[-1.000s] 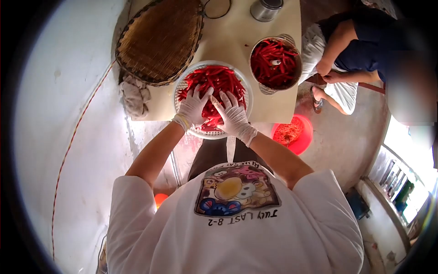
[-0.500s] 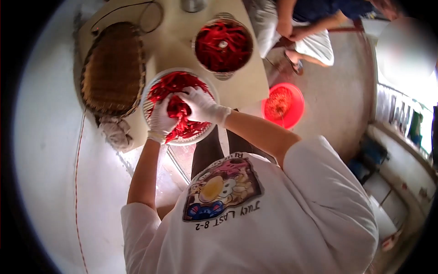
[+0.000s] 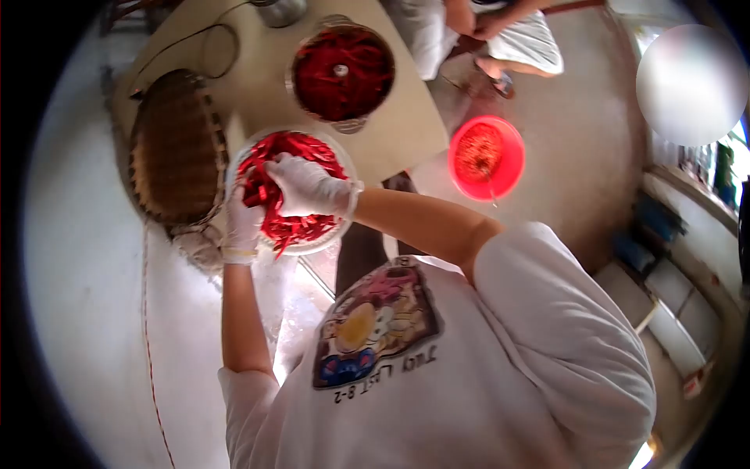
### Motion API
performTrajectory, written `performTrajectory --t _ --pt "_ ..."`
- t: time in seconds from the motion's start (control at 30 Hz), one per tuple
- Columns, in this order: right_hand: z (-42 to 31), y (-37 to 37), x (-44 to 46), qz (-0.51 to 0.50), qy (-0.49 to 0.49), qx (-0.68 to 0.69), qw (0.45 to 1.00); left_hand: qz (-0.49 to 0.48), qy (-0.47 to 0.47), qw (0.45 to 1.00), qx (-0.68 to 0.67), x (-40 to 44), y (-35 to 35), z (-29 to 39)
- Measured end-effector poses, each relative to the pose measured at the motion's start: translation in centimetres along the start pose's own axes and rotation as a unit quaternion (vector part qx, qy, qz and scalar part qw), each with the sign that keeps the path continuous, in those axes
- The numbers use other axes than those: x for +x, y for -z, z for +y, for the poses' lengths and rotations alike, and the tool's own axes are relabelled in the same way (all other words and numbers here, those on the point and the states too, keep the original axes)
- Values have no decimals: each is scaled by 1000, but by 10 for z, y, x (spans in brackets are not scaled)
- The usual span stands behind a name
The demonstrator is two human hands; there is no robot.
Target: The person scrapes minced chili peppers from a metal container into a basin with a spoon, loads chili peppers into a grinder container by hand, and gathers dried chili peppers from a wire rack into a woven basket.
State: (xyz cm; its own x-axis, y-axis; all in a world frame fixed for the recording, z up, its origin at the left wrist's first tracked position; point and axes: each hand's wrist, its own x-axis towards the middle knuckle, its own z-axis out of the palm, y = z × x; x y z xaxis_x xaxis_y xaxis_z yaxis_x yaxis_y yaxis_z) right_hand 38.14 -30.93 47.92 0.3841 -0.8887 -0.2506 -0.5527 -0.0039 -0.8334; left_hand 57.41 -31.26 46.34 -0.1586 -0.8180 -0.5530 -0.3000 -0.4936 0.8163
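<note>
A round white basket [image 3: 349, 160] at the table's near edge holds many long red chili peppers [image 3: 301, 228]. Both my hands wear thin whitish gloves. My left hand [image 3: 244, 223] is at the basket's left side, its fingers closed round a bunch of peppers. Over the middle of the basket, my right hand [image 3: 306, 185] has its fingers curled and pressed together among the peppers; its fingertips are partly hidden.
A metal pot [image 3: 341, 70] with red peppers stands farther back on the table [image 3: 402, 125]. An oval woven basket [image 3: 176, 148] and a crumpled cloth [image 3: 199, 246] are at left. A pink basin [image 3: 512, 160] stands on the floor near a seated person [image 3: 527, 43].
My hands have moved slightly apart; the left has shifted to the basket's left side, the right has curled inward. The camera view has shifted a little.
</note>
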Motion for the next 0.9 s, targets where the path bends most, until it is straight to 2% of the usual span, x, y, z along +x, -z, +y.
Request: performTrajectory --t 0.13,0.23,0.33,0.43,0.6,0.63,0.7,0.77,0.83,0.87,0.9 --pt "-3 1 11 22 15 1 1000 28 15 999 -27 -3 -5 22" --pt "-8 8 12 -16 12 -2 1000 52 26 998 -10 -5 -4 26" --pt "-16 17 12 -30 10 -1 999 49 19 997 -48 -9 -3 34" --pt "-21 24 11 -8 38 10 999 53 15 997 -48 -13 -6 48" --pt "-22 50 8 37 81 27 996 51 -9 999 1 -11 -17 82" --pt "-23 61 6 91 113 -1 989 54 -19 998 13 -9 -23 93" --pt "-23 86 7 51 79 -17 995 47 -57 997 33 -6 -37 121" --pt "-10 105 15 73 101 -16 992 40 -58 995 73 7 -48 140" --pt "-2 131 21 104 132 -31 985 48 -104 985 132 31 -59 148" --pt "1 146 23 92 119 -27 988 60 -107 979 160 43 -67 154" --pt "2 163 24 80 105 -22 991 84 -57 973 209 53 -75 162"
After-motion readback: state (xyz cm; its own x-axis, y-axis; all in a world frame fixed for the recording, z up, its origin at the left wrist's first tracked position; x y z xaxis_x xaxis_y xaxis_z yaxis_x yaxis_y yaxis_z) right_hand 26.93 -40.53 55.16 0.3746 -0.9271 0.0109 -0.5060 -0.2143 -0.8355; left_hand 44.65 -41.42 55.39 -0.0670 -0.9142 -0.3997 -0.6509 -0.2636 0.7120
